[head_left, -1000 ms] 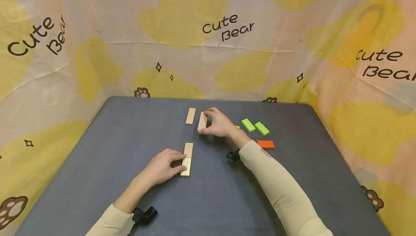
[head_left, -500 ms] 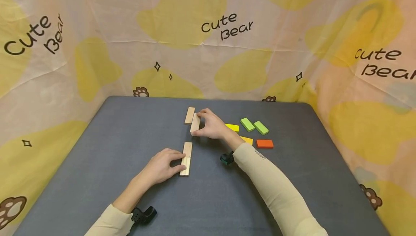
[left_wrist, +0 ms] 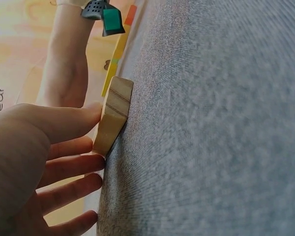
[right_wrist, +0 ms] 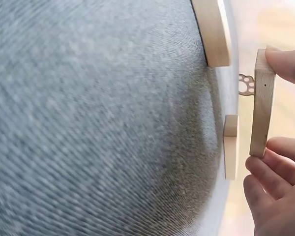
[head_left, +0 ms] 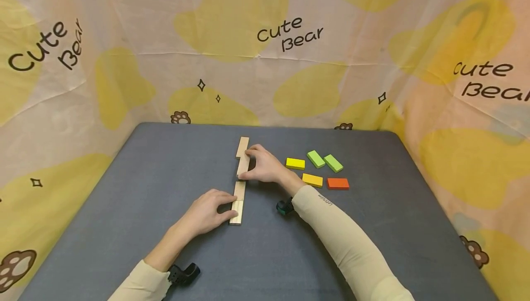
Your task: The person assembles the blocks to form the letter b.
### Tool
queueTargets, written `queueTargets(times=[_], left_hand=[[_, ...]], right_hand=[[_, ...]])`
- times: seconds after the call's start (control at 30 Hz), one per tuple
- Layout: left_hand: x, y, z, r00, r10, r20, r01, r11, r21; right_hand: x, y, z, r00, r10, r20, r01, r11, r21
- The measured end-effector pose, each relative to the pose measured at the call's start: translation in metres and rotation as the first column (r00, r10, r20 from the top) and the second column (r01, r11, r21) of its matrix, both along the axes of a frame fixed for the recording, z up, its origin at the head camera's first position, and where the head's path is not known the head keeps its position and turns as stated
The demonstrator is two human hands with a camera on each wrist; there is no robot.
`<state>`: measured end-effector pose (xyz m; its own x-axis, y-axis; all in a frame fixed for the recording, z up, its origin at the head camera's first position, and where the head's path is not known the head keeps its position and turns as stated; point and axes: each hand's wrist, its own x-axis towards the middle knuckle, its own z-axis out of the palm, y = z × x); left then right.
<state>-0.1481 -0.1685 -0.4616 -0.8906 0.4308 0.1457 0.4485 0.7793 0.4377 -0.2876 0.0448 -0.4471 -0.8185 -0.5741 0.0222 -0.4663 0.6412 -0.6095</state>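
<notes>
In my head view, the right hand [head_left: 267,166] pinches a plank [head_left: 244,164] and the left hand [head_left: 209,212], fingers apart, touches a row [head_left: 240,206]. My left-wrist view shows its thumb against the row; my right-wrist view, the plank between fingertips, off the mat [right_wrist: 98,123].

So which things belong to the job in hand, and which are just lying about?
Likely in use:
right hand
held wooden block
left hand
two near wooden blocks
far wooden block

Likely lying about:
two green blocks
two yellow blocks
orange block
</notes>
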Motion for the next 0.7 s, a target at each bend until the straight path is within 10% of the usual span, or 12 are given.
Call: queueTargets(times=[0.7], left_hand=[[0.000, 0.001, -0.001, 1.000, 0.016, 0.026, -0.015, 1.000, -0.022]], right_hand=[[0.000, -0.005, -0.011, 1.000, 0.008, 0.018, -0.009, 0.998, 0.057]])
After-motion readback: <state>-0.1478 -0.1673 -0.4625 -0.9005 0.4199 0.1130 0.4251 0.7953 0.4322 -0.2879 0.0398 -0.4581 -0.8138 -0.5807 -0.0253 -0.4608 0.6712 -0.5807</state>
